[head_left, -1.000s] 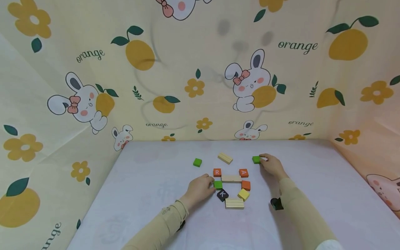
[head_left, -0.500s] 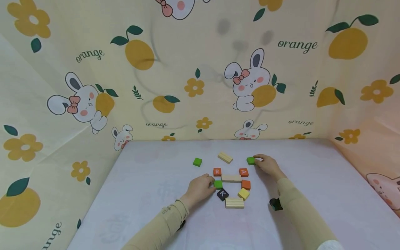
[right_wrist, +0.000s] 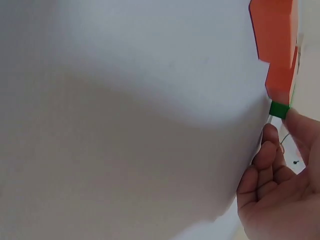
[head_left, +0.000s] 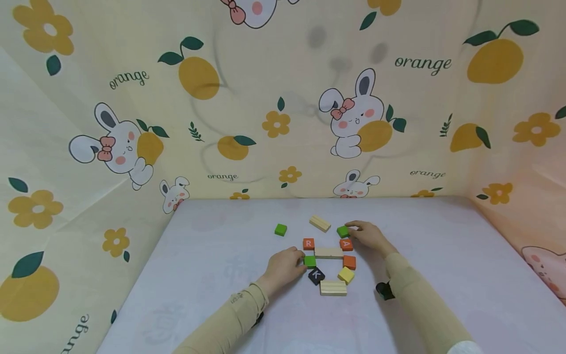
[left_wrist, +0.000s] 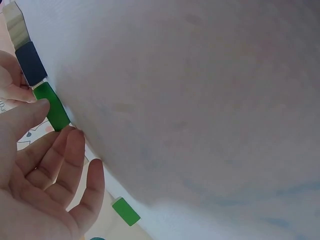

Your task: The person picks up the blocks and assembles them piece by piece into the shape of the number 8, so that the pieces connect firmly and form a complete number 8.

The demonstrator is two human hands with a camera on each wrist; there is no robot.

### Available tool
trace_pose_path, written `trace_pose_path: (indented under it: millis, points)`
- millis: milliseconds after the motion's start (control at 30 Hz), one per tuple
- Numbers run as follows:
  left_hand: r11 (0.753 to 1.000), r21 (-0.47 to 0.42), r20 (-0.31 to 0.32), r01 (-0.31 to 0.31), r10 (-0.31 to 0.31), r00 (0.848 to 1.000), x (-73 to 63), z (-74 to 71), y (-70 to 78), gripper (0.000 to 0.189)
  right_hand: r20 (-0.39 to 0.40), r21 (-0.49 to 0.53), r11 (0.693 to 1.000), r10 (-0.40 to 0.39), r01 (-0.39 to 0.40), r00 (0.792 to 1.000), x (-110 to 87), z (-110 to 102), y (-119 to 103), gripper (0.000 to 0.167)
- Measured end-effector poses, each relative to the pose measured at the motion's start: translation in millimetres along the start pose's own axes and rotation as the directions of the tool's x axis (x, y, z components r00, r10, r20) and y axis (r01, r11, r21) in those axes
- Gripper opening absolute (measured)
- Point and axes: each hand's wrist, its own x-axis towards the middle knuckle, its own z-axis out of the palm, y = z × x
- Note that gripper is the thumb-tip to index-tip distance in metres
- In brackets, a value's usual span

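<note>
My right hand (head_left: 370, 236) pinches a green block (head_left: 343, 231) just behind the orange block marked A (head_left: 346, 244); in the right wrist view the thumb lies against that green block (right_wrist: 279, 109). At the left side of a ring of blocks, my left hand (head_left: 283, 268) has thumb and fingertips at either end of another green block (left_wrist: 52, 106). The orange block marked R (head_left: 308, 244) lies behind it, the black block marked K (head_left: 316, 276) in front. A plain wooden block (head_left: 328, 252) spans the ring's middle.
On the right side of the ring lie an orange block (head_left: 349, 262) and a yellow block (head_left: 346, 275). A grooved wooden block (head_left: 333, 288) lies at the front. Farther back are a loose green block (head_left: 280, 229) and another wooden block (head_left: 320, 223). A patterned curtain (head_left: 247, 98) stands behind the table.
My right hand has moved left, bringing its green block from the far right to just behind the orange A block. My left hand has stayed at its green block.
</note>
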Motion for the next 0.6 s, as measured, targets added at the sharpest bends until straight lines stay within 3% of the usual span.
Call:
trace_pose_path:
  millis: [133, 600]
  points:
    - [1.000, 0.001, 0.001, 0.002, -0.002, 1.000, 0.0, -0.5, 0.3, 0.028, 0.040, 0.030, 0.999, 0.011, -0.012, 0.999, 2.5, 3.2, -2.5, 0.038]
    - [1.000, 0.010, -0.007, -0.007, 0.007, 1.000, -0.8, -1.2, 0.9, 0.028, 0.074, 0.068, 0.998, -0.012, 0.007, 0.997, 5.7, 7.7, -0.5, 0.040]
